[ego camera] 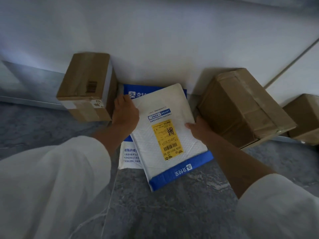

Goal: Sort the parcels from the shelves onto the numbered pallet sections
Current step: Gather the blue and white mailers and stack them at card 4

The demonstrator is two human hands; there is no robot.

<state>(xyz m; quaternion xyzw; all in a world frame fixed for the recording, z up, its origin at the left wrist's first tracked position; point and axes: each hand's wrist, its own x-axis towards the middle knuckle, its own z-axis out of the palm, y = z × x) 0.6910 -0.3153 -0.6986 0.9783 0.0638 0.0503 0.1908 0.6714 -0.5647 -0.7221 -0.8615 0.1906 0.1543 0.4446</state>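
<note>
White bubble padding covers the padded mailer (165,104) at the centre of the frame. It has a blue band (181,169) along its lower edge and a yellow label (170,140) with a barcode on its face. It lies slightly skewed on top of a second mailer (128,156) of the same white and blue kind, which shows at the upper edge and at the lower left of the top one. Both rest on a grey mottled surface (172,213) that runs up to a white wall (155,40). The left hand (125,112) is at the top mailer's left edge near its upper corner. Its fingers seem curled round that edge, though the back of the hand hides the fingertips. The right hand (198,129) grasps the right edge, thumb pressed on the top face and the fingers tucked beneath. Loose white sleeves, the left sleeve (51,178) and the right sleeve (279,207), fill the lower corners of the frame. At the centre left stands a taped cardboard box (82,83), just beside the left hand and against the wall. At the right of the frame a larger brown box (241,104) sits tilted, near the right hand. A third box (305,114) is partly cut off at the right edge behind it.
</note>
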